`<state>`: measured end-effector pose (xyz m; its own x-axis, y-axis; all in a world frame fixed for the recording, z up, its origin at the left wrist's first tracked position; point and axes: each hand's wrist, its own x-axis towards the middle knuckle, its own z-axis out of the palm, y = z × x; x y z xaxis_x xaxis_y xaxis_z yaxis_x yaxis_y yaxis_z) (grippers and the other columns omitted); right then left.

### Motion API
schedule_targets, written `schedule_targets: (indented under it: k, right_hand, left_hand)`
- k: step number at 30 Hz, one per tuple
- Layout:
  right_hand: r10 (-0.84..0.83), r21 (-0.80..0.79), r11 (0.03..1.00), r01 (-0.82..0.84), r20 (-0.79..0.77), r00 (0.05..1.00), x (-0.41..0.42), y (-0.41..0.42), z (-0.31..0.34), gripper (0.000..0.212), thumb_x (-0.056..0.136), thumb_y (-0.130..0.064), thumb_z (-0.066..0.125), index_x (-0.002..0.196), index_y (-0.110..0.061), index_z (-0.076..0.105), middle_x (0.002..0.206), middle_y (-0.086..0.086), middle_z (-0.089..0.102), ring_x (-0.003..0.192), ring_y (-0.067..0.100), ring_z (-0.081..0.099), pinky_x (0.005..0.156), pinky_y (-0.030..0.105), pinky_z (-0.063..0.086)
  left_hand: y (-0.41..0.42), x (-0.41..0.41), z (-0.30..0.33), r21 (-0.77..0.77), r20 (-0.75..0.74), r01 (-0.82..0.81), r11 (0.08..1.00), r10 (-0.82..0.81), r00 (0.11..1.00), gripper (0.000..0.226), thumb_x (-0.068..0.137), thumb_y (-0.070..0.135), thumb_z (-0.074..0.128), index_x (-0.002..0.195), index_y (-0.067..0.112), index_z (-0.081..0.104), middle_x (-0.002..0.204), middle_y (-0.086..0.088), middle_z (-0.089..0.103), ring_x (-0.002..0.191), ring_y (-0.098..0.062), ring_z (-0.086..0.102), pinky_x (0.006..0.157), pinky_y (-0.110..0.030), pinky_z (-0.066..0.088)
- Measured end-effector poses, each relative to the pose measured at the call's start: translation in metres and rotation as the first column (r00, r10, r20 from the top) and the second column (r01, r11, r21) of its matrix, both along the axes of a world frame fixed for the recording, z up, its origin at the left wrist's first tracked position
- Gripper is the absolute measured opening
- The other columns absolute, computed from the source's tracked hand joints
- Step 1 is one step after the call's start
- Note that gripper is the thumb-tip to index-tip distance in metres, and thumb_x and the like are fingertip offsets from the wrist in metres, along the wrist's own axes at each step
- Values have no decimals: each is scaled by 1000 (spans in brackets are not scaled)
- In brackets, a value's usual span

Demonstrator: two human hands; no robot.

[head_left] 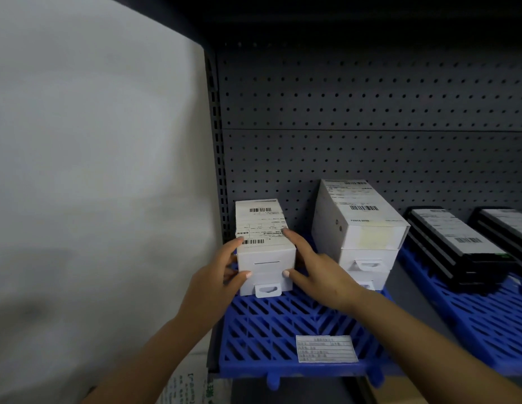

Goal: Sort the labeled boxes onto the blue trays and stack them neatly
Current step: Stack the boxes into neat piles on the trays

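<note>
Head cam: L hand (216, 275) & R hand (318, 272) grip matte white cardboard box (264, 243) on slatted blue tray (283, 325).

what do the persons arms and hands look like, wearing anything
Both forearms are bare up to the frame edge: no sleeves, gloves, watch or rings show. The left hand and right hand have short nails with a pale, light-pink polish, clearest on the thumbs.

Five white boxes show in the middle of the frame: a stack of two (265, 249) at centre left and a stack of three (361, 228) just right of it. Two stacks of black boxes (458, 249) sit at the right edge, their number unclear. Two blue trays (283, 325) lie along the bottom, one carrying a single paper label (326, 348).
</note>
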<state>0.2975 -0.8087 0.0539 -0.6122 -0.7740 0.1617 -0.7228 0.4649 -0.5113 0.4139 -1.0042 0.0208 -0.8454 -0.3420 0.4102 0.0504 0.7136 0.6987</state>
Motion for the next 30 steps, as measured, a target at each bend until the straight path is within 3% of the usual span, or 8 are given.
schedule_targets:
  k: [3, 6, 11, 14, 16, 20, 26, 30]
  right_hand:
    - [-12, 46, 999, 14, -35, 999, 1, -4, 8, 77, 95, -31, 53, 148, -36, -2, 84, 4, 65, 70, 13, 57, 60, 26, 43]
    - [-21, 57, 998, 25, -66, 998, 6, -8, 9, 76, 95, -30, 53, 148, -33, -1, 80, 5, 63, 68, 16, 57, 62, 31, 46]
    - [-33, 75, 996, 40, -98, 995, 4, -11, 8, 76, 94, -31, 54, 148, -32, 1, 80, 6, 64, 70, 17, 58, 66, 35, 50]
    - [-36, 67, 997, 44, -115, 993, 4, -11, 9, 76, 93, -32, 56, 148, -32, 4, 92, 7, 67, 80, 20, 61, 73, 37, 51]
    - [-42, 68, 996, 52, -132, 990, 5, -10, 9, 76, 93, -33, 56, 149, -32, 5, 104, 8, 65, 87, 22, 60, 77, 37, 50]
    - [-48, 60, 997, 57, -153, 987, 12, -10, 13, 76, 93, -32, 57, 149, -31, 6, 144, 10, 41, 114, 29, 54, 92, 38, 46]
    - [-37, 101, 993, 63, -241, 970, 24, -5, 26, 82, 93, -34, 57, 151, -25, -1, 153, 8, 26, 121, 28, 49, 95, 35, 42]
    - [-43, -7, 999, 43, -333, 942, 38, 20, 41, 78, 94, -39, 55, 152, -25, 5, 155, 1, 23, 135, 20, 34, 103, 24, 32]
  left_hand:
    - [-4, 0, 3, -32, 18, 16, 999, -16, 1000, 60, 89, 22, 63, 140, 32, 33, 126, 4, 61, 90, 7, 59, 78, -7, 47]
    - [-9, 1, 5, -45, 33, 34, 998, -33, 999, 59, 90, 24, 63, 137, 39, 31, 123, 3, 63, 91, 2, 61, 76, -8, 47]
    - [-14, 2, 11, -97, 87, 45, 994, -37, 996, 61, 90, 29, 62, 141, 30, 31, 120, 6, 60, 87, 1, 59, 70, -5, 44]
    - [-13, 5, 14, -115, 93, 52, 992, -41, 995, 61, 90, 31, 62, 142, 31, 31, 121, 12, 55, 98, 1, 54, 79, -7, 41]
    - [-14, 4, 15, -178, 66, 48, 983, -37, 997, 61, 89, 32, 63, 142, 27, 33, 131, 10, 49, 113, -3, 48, 92, -17, 39]
    - [-17, 4, 22, -375, 44, 5, 927, 12, 999, 62, 86, 37, 66, 140, 20, 39, 143, -1, 41, 129, -16, 39, 104, -40, 39]
    - [-6, 8, 41, -650, 52, -45, 759, 104, 993, 68, 76, 37, 75, 132, 9, 49, 148, -17, 35, 135, -32, 35, 107, -46, 34]
    - [6, 13, 54, -667, 29, -41, 744, 81, 996, 76, 81, 43, 66, 142, 7, 37, 149, -13, 35, 138, -30, 30, 113, -48, 25]
